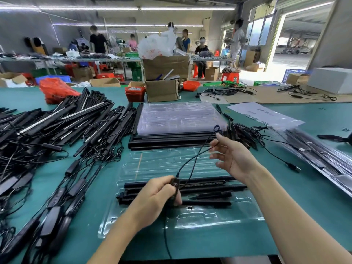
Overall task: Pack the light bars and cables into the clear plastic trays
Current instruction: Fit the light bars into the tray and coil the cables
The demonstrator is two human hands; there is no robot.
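Observation:
A clear plastic tray [144, 164] lies on the green table in front of me, with several black light bars [209, 187] across its middle. My left hand [158, 195] pinches the small black controller [174, 182] of a thin black cable [194, 159] above the bars. The cable runs up and right to my right hand [231, 157], which holds it between thumb and fingertips with the other fingers spread. A cable loop [217, 128] sticks up past that hand.
A stack of empty clear trays [177, 117] sits behind on more black bars [167, 141]. A big heap of light bars and cables [57, 130] fills the left. Packed trays [314, 155] lie at the right, cardboard boxes [162, 90] behind.

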